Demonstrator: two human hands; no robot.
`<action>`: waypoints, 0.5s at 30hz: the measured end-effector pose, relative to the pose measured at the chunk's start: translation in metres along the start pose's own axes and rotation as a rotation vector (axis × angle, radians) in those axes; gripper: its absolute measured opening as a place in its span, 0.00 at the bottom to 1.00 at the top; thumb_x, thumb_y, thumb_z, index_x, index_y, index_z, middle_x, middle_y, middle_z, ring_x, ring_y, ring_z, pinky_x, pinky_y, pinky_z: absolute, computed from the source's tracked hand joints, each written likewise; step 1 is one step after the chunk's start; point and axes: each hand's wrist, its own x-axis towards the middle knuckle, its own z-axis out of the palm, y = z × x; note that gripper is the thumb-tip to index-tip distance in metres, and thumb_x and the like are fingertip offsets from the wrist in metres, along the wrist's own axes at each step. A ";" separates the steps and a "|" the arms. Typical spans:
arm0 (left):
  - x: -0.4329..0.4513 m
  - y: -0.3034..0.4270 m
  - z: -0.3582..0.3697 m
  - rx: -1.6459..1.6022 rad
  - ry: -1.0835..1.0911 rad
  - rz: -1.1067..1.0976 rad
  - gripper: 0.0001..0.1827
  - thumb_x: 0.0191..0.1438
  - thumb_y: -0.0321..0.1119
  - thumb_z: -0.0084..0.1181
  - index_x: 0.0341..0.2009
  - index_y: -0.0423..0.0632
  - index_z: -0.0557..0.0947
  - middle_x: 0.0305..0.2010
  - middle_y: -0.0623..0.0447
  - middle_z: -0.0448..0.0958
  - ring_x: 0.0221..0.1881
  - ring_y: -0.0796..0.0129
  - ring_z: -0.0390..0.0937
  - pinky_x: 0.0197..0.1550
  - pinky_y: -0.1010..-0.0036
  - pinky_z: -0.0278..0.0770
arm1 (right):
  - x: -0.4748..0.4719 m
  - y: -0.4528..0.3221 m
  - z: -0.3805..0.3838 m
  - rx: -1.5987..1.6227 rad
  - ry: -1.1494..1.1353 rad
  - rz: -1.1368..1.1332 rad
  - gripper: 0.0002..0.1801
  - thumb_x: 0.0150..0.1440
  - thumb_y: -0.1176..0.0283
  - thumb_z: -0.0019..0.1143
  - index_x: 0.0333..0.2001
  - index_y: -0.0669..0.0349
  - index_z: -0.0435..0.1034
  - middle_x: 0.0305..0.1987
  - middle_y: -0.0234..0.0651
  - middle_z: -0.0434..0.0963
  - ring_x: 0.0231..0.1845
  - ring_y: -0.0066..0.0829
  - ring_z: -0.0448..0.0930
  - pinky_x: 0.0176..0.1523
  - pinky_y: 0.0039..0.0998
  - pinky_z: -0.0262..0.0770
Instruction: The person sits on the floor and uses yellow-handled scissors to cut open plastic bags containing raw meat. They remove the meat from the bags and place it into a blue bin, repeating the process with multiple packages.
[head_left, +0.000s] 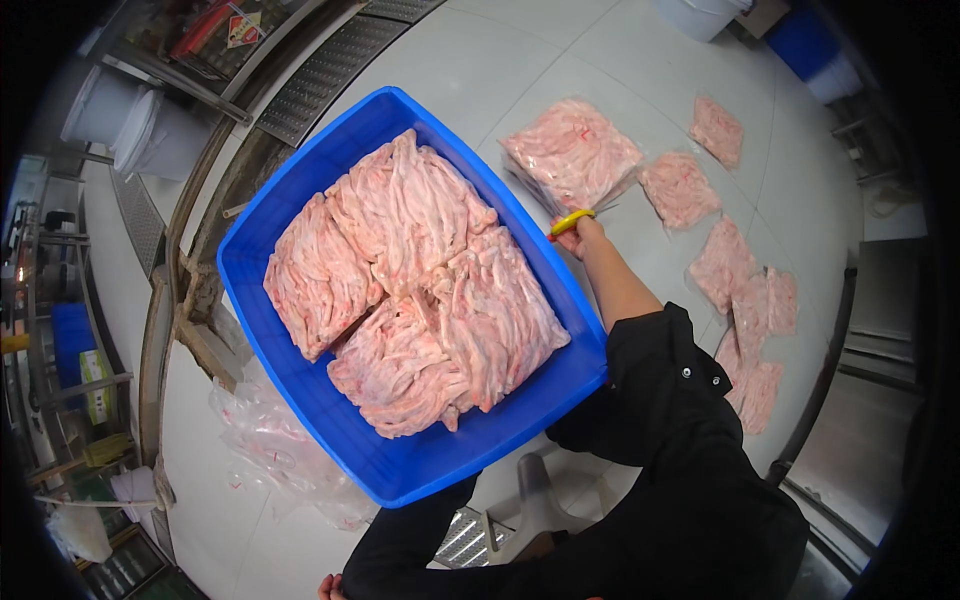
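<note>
My right hand (571, 241) grips a pair of scissors (574, 220) with yellow handles, its blades pointing right. It is just outside the right wall of a deep blue plastic tub (259, 330), by the near edge of a clear-bagged block of pale pink raw meat (574, 150). That bag lies on the floor and bears a red mark. Inside the tub sit several unwrapped slabs of the same stringy meat (405, 210), pressed together. Only some fingers of my left hand (331, 587) show at the bottom edge, so its grip is hidden.
Several smaller bagged meat slabs (679, 190) lie on the tiled floor to the right. Crumpled clear plastic bags (281, 450) are left of the tub. White buckets (161, 135), a metal floor grate (330, 71) and a grey stool (534, 495) surround me. A stainless steel cabinet (862, 427) stands at right.
</note>
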 end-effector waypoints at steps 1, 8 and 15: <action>0.000 -0.001 -0.001 0.020 0.002 0.003 0.17 0.55 0.33 0.45 0.42 0.35 0.81 0.42 0.44 0.79 0.42 0.60 0.75 0.47 0.69 0.72 | -0.002 -0.001 0.000 0.049 -0.004 0.003 0.11 0.63 0.67 0.46 0.46 0.59 0.67 0.37 0.44 0.78 0.28 0.37 0.81 0.32 0.39 0.83; 0.001 -0.001 -0.002 0.066 0.024 0.013 0.18 0.55 0.33 0.44 0.43 0.35 0.80 0.42 0.43 0.79 0.43 0.60 0.75 0.48 0.68 0.72 | -0.018 -0.009 0.001 -0.010 0.255 -0.408 0.13 0.59 0.75 0.47 0.49 0.61 0.63 0.39 0.41 0.75 0.31 0.32 0.79 0.34 0.35 0.80; -0.003 -0.002 -0.004 0.051 0.028 0.022 0.18 0.56 0.32 0.43 0.45 0.33 0.79 0.43 0.41 0.78 0.43 0.58 0.75 0.49 0.67 0.73 | -0.082 -0.100 -0.037 -0.055 0.192 -0.657 0.10 0.56 0.79 0.50 0.42 0.58 0.64 0.34 0.32 0.71 0.30 0.25 0.73 0.31 0.27 0.72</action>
